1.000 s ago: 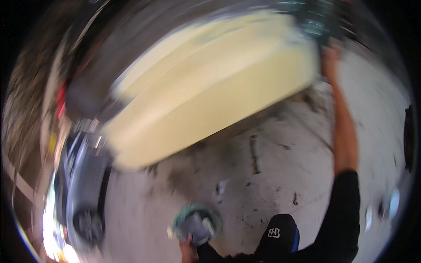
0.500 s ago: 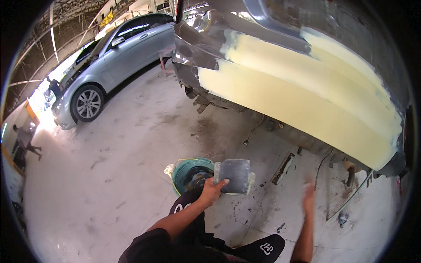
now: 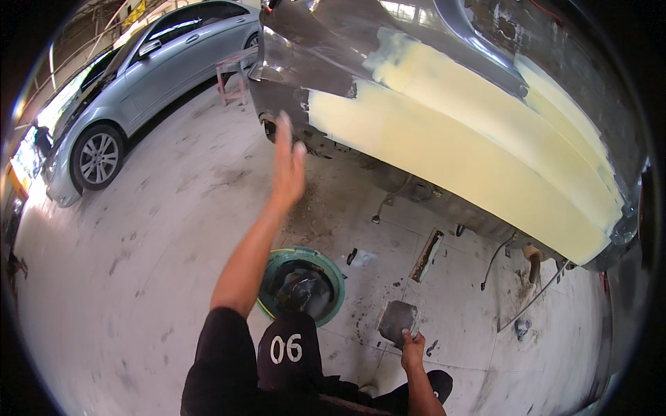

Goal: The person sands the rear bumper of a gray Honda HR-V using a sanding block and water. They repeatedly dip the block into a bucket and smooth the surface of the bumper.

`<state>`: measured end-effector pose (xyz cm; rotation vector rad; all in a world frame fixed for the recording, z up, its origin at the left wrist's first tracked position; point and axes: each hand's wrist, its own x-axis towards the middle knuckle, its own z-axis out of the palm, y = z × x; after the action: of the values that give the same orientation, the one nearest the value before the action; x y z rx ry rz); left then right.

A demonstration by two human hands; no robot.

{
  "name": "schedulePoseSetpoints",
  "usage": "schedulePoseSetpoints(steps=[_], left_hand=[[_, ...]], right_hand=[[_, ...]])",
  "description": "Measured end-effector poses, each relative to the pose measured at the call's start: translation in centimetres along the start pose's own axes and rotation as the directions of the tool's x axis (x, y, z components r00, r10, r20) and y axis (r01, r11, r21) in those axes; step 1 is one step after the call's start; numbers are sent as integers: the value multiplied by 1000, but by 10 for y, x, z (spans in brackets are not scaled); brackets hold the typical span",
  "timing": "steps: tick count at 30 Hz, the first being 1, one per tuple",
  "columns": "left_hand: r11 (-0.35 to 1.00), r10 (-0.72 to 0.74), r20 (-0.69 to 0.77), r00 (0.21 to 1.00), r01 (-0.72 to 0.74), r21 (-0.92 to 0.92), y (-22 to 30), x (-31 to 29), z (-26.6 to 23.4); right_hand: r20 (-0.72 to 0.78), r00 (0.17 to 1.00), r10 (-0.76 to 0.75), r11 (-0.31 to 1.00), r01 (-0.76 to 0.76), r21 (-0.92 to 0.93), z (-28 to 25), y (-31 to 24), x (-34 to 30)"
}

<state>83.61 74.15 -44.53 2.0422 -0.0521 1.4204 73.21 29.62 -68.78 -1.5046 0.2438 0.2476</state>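
Observation:
My left hand is raised, fingers stretched out and slightly blurred, holding nothing. It appears in front of the lower corner of a dark car bumper; I cannot tell whether it touches. Pale yellow filler covers much of that bumper. Low on the right, my right hand grips a flat dark grey square pad by its near edge, thumb on top. Between my arms stands a round green bucket with dark liquid in it, its left side partly behind my left forearm.
A silver car is parked at the far left, near a small reddish stand. Under the bumper hang a cable and an exhaust pipe. A narrow strip and dark scraps lie on the pale floor.
The grey pad has passed from my left hand to my right. My left hand has risen toward the bumper's corner; my right has come down and inward. The view has shifted.

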Motion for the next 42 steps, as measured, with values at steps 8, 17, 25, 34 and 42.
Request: schedulePoseSetpoints(steps=[8, 17, 25, 34, 42], left_hand=[[960, 180, -142, 973, -143, 240, -77, 30, 55], [706, -376, 783, 496, 700, -104, -1, -238, 62], [-19, -619, 786, 7, 1000, -24, 134, -253, 53], [-56, -629, 757, 176, 961, -271, 139, -263, 69], [-323, -379, 858, 348, 819, -474, 138, -271, 72]], right_hand=[[111, 990, -87, 996, 90, -19, -16, 15, 6], [121, 993, 15, 948, -52, 314, 12, -15, 13], [174, 979, -105, 993, 93, 79, 32, -50, 10], [328, 584, -743, 495, 809, -318, 49, -115, -17], [441, 638, -632, 448, 764, -465, 68, -99, -58]])
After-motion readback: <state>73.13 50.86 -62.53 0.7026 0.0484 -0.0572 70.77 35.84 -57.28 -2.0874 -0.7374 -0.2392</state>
